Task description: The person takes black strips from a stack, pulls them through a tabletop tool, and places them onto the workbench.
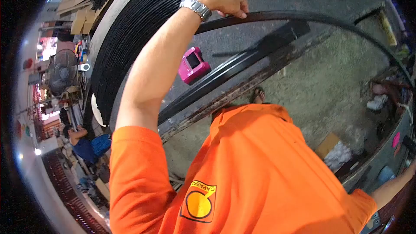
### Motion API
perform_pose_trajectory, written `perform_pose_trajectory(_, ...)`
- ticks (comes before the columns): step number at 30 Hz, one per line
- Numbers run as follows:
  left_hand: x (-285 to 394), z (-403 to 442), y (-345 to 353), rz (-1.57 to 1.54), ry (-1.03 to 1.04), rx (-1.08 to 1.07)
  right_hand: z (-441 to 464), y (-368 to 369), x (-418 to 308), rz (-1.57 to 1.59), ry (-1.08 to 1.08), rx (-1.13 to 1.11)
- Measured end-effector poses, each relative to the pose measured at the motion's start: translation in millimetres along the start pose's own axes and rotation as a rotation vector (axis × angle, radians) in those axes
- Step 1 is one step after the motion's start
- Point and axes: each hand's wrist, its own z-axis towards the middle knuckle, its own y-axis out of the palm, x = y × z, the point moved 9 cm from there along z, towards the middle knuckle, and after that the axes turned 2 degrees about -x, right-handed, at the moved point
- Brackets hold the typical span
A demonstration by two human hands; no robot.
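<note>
My left hand (224, 2), with a silver watch on the wrist, reaches over the dark work surface (173, 87). Its thumb and fingers are pinched on the edge of a long black strip (281, 15) that curves away to the right. Many thin black strips (130, 30) lie in a curved stack beside and behind this hand. Below it, a pink device (193, 65) with a dark window sits near straight, shiny black strips (225, 70). My right forearm runs out past the right edge, and the hand at its end is out of view.
A fan (63, 71) stands at the left. Below it, another person (89, 147) in dark blue is bent over. A cardboard piece (328, 145) and a crumpled pale bag (338, 157) lie on the floor (312, 91) at the right. A bench edge (368, 171) is at the far right.
</note>
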Motion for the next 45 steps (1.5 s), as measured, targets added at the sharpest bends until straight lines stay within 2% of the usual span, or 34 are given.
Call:
perform_pose_trajectory(2,-14.1,-11.1,-11.1,-0.039,-0.056,-0.093,1.4,1.3,2.4,0.022,0.04,-0.102)
perform_pose_trajectory(5,-36.8,-31.8,-21.7,-0.072,-0.129,-0.245,-5.1,-29.4,-23.4,-0.215,-0.232,0.242)
perform_pose_trajectory(7,-52.6,-45.9,-23.8,-0.116,-0.192,-0.308,-6.4,-42.7,-24.5,-0.119,-0.104,0.138)
perform_pose_trajectory(9,-62.0,-61.8,-27.3,-0.16,-0.227,-0.343,-24.6,-96.1,-47.8,-0.013,0.029,0.034)
perform_pose_trajectory(10,-66.8,-70.2,-28.3,-0.181,-0.232,-0.338,-5.8,-66.9,-38.8,-0.111,-0.032,-0.019)
perform_pose_trajectory(13,-84.0,-95.9,-28.8,-0.237,-0.3,-0.351,-11.2,-92.1,-61.4,-0.159,-0.173,0.308)
perform_pose_trajectory(14,-92.1,-103.3,-28.2,-0.238,-0.314,-0.35,-10.5,-92.9,-61.1,0.039,-0.151,0.406)
perform_pose_trajectory(17,-116.8,-135.2,-20.0,-0.248,-0.355,-0.331,4.2,-85.6,-88.7,-0.14,-0.202,0.126)
perform_pose_trajectory(18,-124.6,-147.1,-15.7,-0.252,-0.363,-0.323,6.0,-83.1,-90.3,-0.046,-0.157,0.195)
perform_pose_trajectory(21,-163.6,-197.1,-1.7,-0.199,-0.403,-0.331,1.0,-105.0,-130.0,-0.018,-0.085,0.06)
perform_pose_trajectory(23,-189.0,-240.8,4.9,-0.146,-0.445,-0.287,-5.0,-124.4,-179.6,0.037,-0.263,0.042)
perform_pose_trajectory(24,-209.2,-257.6,14.0,-0.028,-0.292,-0.296,-11.4,-130.8,-206.0,0.061,-0.348,0.027)
perform_pose_trajectory(25,-229.7,-272.8,23.9,0.091,-0.137,-0.301,-33.7,-165.1,-225.2,0.221,-0.281,0.092)
perform_pose_trajectory(27,-254.1,-333.3,33.2,-0.017,-0.342,-0.304,-37.3,-161.9,-272.1,0.252,-0.35,-0.091)
perform_pose_trajectory(31,-293.3,-440.9,53.1,-0.101,-0.482,-0.204,-105.5,-264.8,-375.9,0.342,-0.57,-0.048)
perform_pose_trajectory(33,-319.3,-491.1,65.8,-0.17,-0.661,-0.175,-117.6,-286.6,-417.9,0.42,-0.66,0.011)
perform_pose_trajectory(36,-368.0,-549.2,97.8,-0.239,-0.674,-0.201,-168.6,-359.6,-456.9,0.504,-0.709,-0.003)
perform_pose_trajectory(39,-378.3,-591.8,110.9,-0.277,-0.713,-0.143,-189.4,-387.4,-491.3,0.512,-0.772,0.008)
perform_pose_trajectory(40,-376.3,-600.1,111.4,-0.265,-0.664,-0.084,-209.9,-417.9,-491.0,0.459,-0.734,-0.06)
perform_pose_trajectory(43,-397.1,-624.4,130.6,-0.311,-0.693,-0.081,-217.3,-423.0,-514.6,0.457,-0.82,-0.024)
perform_pose_trajectory(45,-406.4,-636.2,138.4,-0.305,-0.698,-0.021,-234.8,-447.0,-515.2,0.446,-0.794,-0.035)
